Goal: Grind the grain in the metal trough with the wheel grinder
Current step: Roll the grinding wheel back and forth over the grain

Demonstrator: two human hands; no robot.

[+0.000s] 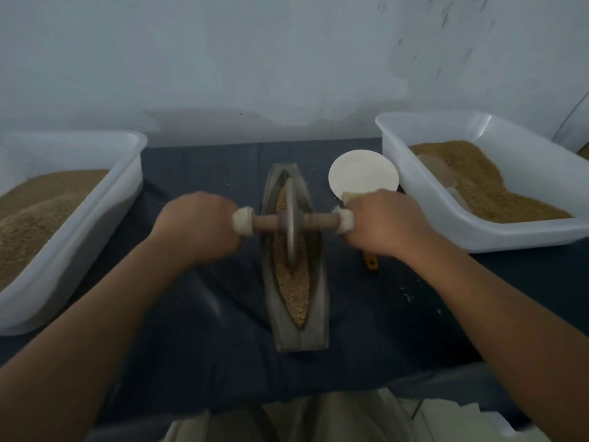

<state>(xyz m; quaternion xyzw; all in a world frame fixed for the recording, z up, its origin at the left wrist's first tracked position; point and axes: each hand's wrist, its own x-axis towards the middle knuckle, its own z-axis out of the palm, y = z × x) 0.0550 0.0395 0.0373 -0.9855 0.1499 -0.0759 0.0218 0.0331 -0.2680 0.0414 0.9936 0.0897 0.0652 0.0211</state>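
A pale wall backs a table [204, 173] draped in dark blue cloth. On it, the metal trough [318, 314] lies dead centre, its long axis running from 12 to 6 o'clock, with grain [294, 288] along its groove. The wheel grinder [290, 224] stands edge-down in the far half, its axle crosswise from 9 to 3. The left hand [197, 224] grips the cloth-wrapped end at 9, fingers [227, 208] curled round it. The right hand [382, 221] grips the end at 3 likewise, equally near. Most visible grain lies toward 6, so the stroke probably wants pulling straight back. White tubs of grain sit at 9 [95, 218] and 2 [526, 240].
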